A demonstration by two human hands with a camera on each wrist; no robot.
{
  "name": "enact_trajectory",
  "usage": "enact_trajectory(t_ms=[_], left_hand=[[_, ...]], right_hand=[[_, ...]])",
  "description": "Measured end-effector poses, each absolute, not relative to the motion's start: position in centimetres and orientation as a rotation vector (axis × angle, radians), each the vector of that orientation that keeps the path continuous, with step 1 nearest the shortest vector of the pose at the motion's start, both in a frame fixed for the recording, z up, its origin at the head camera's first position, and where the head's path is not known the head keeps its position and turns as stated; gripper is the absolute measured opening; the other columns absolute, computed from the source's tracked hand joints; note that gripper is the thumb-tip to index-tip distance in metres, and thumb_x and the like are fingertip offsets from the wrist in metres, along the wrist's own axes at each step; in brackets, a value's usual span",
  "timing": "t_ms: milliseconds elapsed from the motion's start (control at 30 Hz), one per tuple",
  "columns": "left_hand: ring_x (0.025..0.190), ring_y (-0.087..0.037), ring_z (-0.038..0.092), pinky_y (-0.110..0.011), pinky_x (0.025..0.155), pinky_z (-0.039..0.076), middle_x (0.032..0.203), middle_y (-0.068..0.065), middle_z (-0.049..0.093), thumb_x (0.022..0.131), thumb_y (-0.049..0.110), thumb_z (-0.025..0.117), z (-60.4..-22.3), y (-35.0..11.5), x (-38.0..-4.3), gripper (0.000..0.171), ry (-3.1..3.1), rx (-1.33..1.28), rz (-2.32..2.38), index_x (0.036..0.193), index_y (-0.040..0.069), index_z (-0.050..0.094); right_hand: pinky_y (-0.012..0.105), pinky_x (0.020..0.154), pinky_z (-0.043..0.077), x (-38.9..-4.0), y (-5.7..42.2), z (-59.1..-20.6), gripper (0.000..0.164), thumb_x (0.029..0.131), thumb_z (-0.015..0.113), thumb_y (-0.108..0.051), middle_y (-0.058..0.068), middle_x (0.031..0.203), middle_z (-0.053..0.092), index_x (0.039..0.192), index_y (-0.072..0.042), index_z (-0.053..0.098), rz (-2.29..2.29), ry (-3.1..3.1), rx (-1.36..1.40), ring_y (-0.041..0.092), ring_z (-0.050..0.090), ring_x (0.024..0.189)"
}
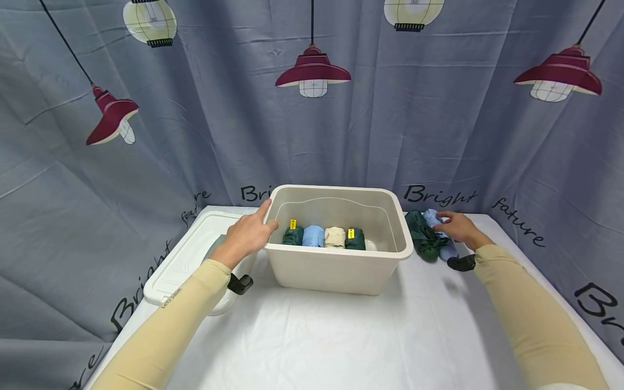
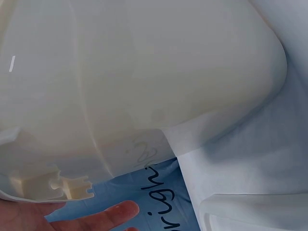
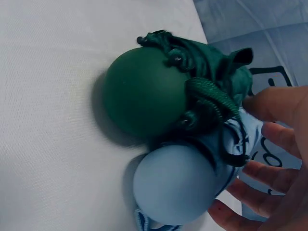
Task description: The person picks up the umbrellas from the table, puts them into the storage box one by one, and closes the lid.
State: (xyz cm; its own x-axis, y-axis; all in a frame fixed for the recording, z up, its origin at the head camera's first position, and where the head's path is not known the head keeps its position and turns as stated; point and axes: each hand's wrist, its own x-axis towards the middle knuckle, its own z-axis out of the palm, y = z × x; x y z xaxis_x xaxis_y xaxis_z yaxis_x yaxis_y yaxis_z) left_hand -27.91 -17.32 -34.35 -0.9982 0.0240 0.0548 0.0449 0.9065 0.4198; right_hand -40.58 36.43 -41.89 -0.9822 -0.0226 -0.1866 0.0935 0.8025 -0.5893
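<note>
My left hand (image 1: 251,233) rests at the left rim of a cream plastic storage box (image 1: 331,268), its fingers extended; in the left wrist view, fingers (image 2: 113,215) show beside the box's outer wall. Right of the box, my right hand (image 1: 458,227) holds a light-blue folding umbrella (image 3: 175,185), thumb on one side and fingers along the other. Against it lies a dark-green folding umbrella (image 3: 144,91) with a domed end and a strap. Inside the box stand rolled bundles in a row: green (image 1: 293,236), light-blue (image 1: 313,236), beige (image 1: 335,237) and another green (image 1: 355,239).
A pale lid (image 1: 168,271) lies on the table's left, partly under my left forearm. White cloth covers the table (image 1: 336,341). A grey-blue curtain (image 1: 234,124) with printed lamps and lettering hangs close behind and at both sides.
</note>
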Motion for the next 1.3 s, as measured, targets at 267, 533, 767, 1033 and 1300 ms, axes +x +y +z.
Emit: enact_trajectory(t_ms=[267, 533, 767, 1033, 1300], left_hand=[[0.122, -0.037, 0.059, -0.057, 0.089, 0.047, 0.142, -0.019, 0.057, 0.098, 0.05, 0.039, -34.3, -17.3, -27.9, 0.073, -3.022, -0.054, -0.661, 0.163, 0.031, 0.014], [0.121, -0.037, 0.059, -0.056, 0.089, 0.047, 0.142, -0.019, 0.057, 0.098, 0.05, 0.039, -34.3, -17.5, -27.8, 0.072, -3.022, -0.05, -0.666, 0.163, 0.032, 0.014], [0.122, -0.037, 0.059, -0.056, 0.09, 0.047, 0.143, -0.019, 0.056, 0.098, 0.05, 0.039, -34.4, -17.4, -27.8, 0.072, -3.026, -0.053, -0.669, 0.163, 0.031, 0.014], [0.118, -0.036, 0.06, -0.056, 0.088, 0.047, 0.139, -0.02, 0.059, 0.098, 0.05, 0.04, -34.4, -17.3, -27.9, 0.072, -3.018, -0.052, -0.66, 0.163, 0.031, 0.015], [0.121, -0.037, 0.059, -0.057, 0.089, 0.047, 0.143, -0.02, 0.056, 0.097, 0.051, 0.039, -34.3, -17.4, -27.9, 0.073, -3.023, -0.046, -0.662, 0.163, 0.032, 0.014]], right_hand=[[0.037, 0.063, 0.053, -40.6, 36.5, -42.7, 0.072, 0.095, 0.057, -0.017, 0.039, 0.141, 0.036, 0.156, 0.002, 0.025, -0.915, 2.813, 0.041, 0.044, 0.051, 0.109], [0.042, 0.067, 0.053, -40.5, 36.3, -42.5, 0.075, 0.096, 0.055, -0.011, 0.041, 0.153, 0.018, 0.159, 0.0, 0.016, -0.88, 2.79, 0.036, 0.046, 0.047, 0.109], [0.043, 0.07, 0.053, -40.4, 36.3, -42.5, 0.079, 0.095, 0.053, -0.013, 0.043, 0.153, 0.014, 0.159, 0.002, 0.008, -0.853, 2.786, 0.049, 0.049, 0.044, 0.113], [0.041, 0.064, 0.054, -40.5, 36.9, -42.9, 0.079, 0.094, 0.055, -0.013, 0.043, 0.15, 0.019, 0.159, 0.001, 0.012, -0.861, 2.826, 0.071, 0.049, 0.047, 0.109], [0.037, 0.058, 0.051, -39.6, 37.3, -42.4, 0.079, 0.093, 0.058, -0.016, 0.04, 0.136, 0.037, 0.158, 0.003, 0.018, -0.88, 2.861, 0.049, 0.038, 0.054, 0.091]])
